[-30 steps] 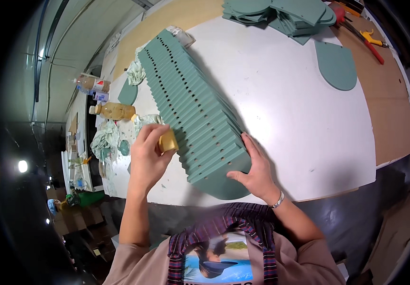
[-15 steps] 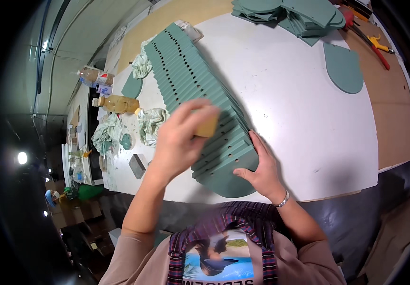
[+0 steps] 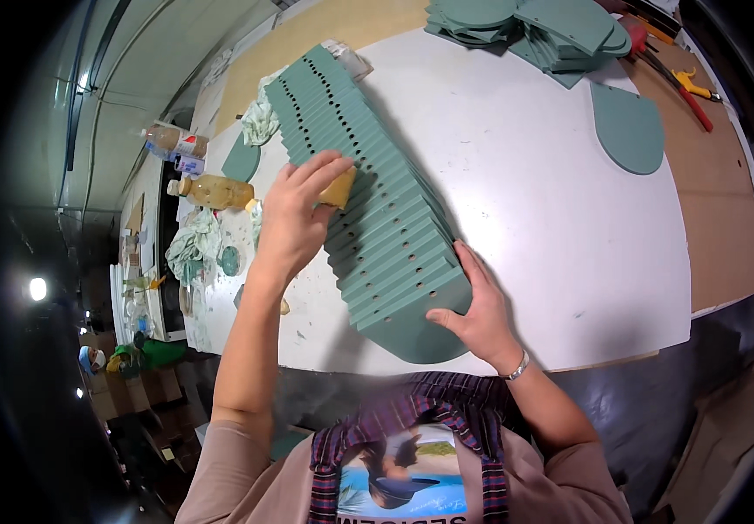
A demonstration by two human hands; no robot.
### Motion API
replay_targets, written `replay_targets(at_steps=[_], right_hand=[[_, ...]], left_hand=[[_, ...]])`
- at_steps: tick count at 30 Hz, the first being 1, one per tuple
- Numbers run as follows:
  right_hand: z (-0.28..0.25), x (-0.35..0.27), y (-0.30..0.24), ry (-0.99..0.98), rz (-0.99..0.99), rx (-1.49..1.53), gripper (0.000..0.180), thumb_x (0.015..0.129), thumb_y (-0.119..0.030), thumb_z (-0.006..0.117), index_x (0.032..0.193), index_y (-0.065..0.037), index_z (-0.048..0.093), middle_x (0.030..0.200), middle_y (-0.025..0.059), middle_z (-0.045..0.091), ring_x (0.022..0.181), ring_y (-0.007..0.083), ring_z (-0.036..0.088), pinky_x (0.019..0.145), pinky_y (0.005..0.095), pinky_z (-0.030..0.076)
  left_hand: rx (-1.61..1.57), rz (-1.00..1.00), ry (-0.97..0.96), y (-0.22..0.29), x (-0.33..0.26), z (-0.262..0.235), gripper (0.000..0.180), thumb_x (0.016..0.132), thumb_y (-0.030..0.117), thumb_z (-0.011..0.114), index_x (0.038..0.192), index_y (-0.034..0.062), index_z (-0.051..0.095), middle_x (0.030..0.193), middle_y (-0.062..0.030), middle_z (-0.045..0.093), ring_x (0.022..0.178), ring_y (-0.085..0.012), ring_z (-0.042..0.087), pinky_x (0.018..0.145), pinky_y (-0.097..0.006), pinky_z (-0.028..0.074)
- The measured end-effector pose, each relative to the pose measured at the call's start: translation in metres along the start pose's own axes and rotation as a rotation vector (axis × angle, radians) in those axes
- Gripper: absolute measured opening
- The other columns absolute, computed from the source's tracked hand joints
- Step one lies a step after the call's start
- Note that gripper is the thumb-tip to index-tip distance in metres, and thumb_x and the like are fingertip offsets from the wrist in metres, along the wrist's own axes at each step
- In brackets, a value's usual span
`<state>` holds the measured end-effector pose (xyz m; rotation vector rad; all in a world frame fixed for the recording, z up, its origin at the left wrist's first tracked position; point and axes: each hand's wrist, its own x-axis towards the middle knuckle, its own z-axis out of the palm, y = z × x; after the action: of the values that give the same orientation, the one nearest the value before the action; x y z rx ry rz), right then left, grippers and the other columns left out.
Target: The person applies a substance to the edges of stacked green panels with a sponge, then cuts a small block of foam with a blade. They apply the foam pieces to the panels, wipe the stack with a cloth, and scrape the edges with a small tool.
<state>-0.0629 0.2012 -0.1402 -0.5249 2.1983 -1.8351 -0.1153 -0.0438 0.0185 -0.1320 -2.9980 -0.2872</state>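
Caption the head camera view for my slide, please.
Left hand holds a yellow block over overlapping green panels on a white table; right hand rests at their near end.

We see the white surface (image 3: 560, 201) brightly lit, with soft shadows along the green stack (image 3: 394, 240), while the room at left (image 3: 145, 410) lies dim around one glaring lamp (image 3: 38, 289). Fisheye distortion bends straight edges toward a black rim, and we find the striped apron's (image 3: 399, 409) top hazy.
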Motion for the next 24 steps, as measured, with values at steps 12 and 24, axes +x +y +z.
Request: replay_targets(at_steps=[12, 24], right_hand=[[0.000, 0.002, -0.002, -0.006, -0.005, -0.016, 0.101, 0.070, -0.036, 0.086, 0.149, 0.002, 0.036, 0.153, 0.0232, 0.041, 0.140, 0.0381, 0.043, 0.115, 0.0423, 0.037], [-0.001, 0.002, -0.006, -0.018, 0.011, -0.015, 0.102, 0.069, -0.034, 0.087, 0.150, 0.001, 0.036, 0.153, 0.0230, 0.041, 0.141, 0.0378, 0.041, 0.116, 0.0420, 0.036]], left_hand=[[-0.159, 0.223, -0.241, 0.028, 0.022, 0.003, 0.061, 0.067, -0.013, 0.067, 0.123, 0.0109, 0.068, 0.130, -0.0067, 0.065, 0.099, -0.0314, 0.059, 0.090, -0.038, 0.051], [-0.155, 0.028, 0.018, -0.012, 0.031, -0.001, 0.063, 0.068, -0.013, 0.071, 0.125, 0.0134, 0.067, 0.130, -0.0060, 0.065, 0.115, -0.0312, 0.061, 0.100, -0.039, 0.049]])
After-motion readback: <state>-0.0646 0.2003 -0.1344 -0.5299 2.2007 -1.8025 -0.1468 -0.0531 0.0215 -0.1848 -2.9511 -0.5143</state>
